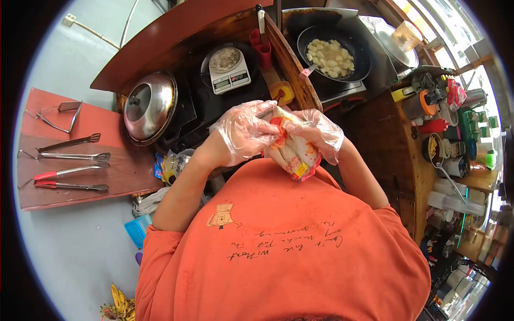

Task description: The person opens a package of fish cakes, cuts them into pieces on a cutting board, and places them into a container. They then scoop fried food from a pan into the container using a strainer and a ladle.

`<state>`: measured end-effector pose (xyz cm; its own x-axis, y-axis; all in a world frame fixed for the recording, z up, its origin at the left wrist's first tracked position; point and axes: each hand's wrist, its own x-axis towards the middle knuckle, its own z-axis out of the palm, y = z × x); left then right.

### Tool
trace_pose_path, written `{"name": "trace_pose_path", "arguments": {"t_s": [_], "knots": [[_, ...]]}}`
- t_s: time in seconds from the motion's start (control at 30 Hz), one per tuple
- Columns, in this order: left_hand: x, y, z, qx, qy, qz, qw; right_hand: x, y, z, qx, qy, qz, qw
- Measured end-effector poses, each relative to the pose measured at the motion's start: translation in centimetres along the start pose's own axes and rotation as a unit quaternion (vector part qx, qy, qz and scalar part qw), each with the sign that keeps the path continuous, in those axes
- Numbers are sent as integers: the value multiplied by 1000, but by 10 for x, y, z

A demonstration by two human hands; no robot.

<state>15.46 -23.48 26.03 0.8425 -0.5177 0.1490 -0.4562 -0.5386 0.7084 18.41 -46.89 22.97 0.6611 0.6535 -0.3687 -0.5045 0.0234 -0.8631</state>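
Close in front of my chest I hold a white, red and yellow printed plastic packet [294, 155] in both hands. My left hand [243, 131], in a clear plastic glove, is closed on its left side near the top. Gloved the same way, my right hand [321, 132] grips the upper right side. The packet's lower end hangs against my orange shirt, and the packet's contents are hidden. Just beyond my fingers lies a yellow-headed brush or spatula [281, 92]. A wok [334, 53] with pale pieces frying in oil stands farther off at the upper right.
A digital scale [230, 75] bears a bowl, left of a red holder [261, 49] with a knife. A domed lid [150, 107] covers a pan at the left. Several tongs [75, 157] hang on a red-brown board. Containers crowd the right shelf. A wooden partition [292, 53] separates scale and wok.
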Motion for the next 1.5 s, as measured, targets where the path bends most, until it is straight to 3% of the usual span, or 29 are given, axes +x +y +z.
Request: {"name": "trace_pose_path", "arguments": {"t_s": [0.1,0.17,0.23,0.27,0.3,0.37,0.4,0.43,0.53,0.6,0.67,0.77,0.83,0.9,0.97,1.0,1.07,1.23,1.3,1.37,1.43,1.5], "knots": [[1,1,3,-123,-3,-73,990,1,-3,-3,-38,12,28,999],[0,-5,11,-97,3,-77,992,-1,-2,-4,3,13,25,1000],[-6,-21,23,-95,46,-14,994,0,1,-7,26,14,23,999],[-7,-27,24,-12,46,144,988,2,3,-10,5,8,8,1000],[-7,-27,28,-13,43,144,989,1,5,-11,-15,2,-7,1000],[-8,-25,35,-9,41,56,998,-2,10,-3,-25,19,-50,998],[-7,-25,30,54,8,119,991,1,10,-1,2,29,1,1000],[-7,-22,29,54,8,119,991,4,10,-1,29,38,51,998],[-7,-8,29,78,-5,77,994,-1,2,-6,-48,2,10,999],[-9,6,30,98,-20,-32,994,-3,7,-11,-69,-6,10,998],[-11,15,27,118,-41,-35,992,-4,14,-15,-90,-16,9,996],[-11,25,24,143,-79,-59,985,-4,28,-24,-121,-40,-70,989],[-10,30,21,147,-95,-80,981,1,45,-36,-298,-123,-186,928],[-8,36,18,189,-156,-95,965,1,56,-38,-248,-130,-164,946],[-7,40,19,202,-155,-88,963,-1,59,-37,-27,-134,-44,990],[-8,41,19,216,-153,-80,961,-5,55,-33,-27,-134,-43,990],[-7,46,20,216,-141,-77,963,-15,42,-25,141,-116,65,981],[-8,42,23,182,-74,-19,980,-13,38,-19,144,-56,6,988],[-7,37,16,180,-46,65,980,-8,38,-19,148,-29,-5,989],[-6,36,10,184,-37,58,981,-5,36,-11,156,-25,-18,987],[-7,35,1,179,-56,-3,982,3,39,-6,156,-33,-33,987],[-9,32,-2,193,-51,4,980,11,42,-2,143,-26,-35,989]]}}
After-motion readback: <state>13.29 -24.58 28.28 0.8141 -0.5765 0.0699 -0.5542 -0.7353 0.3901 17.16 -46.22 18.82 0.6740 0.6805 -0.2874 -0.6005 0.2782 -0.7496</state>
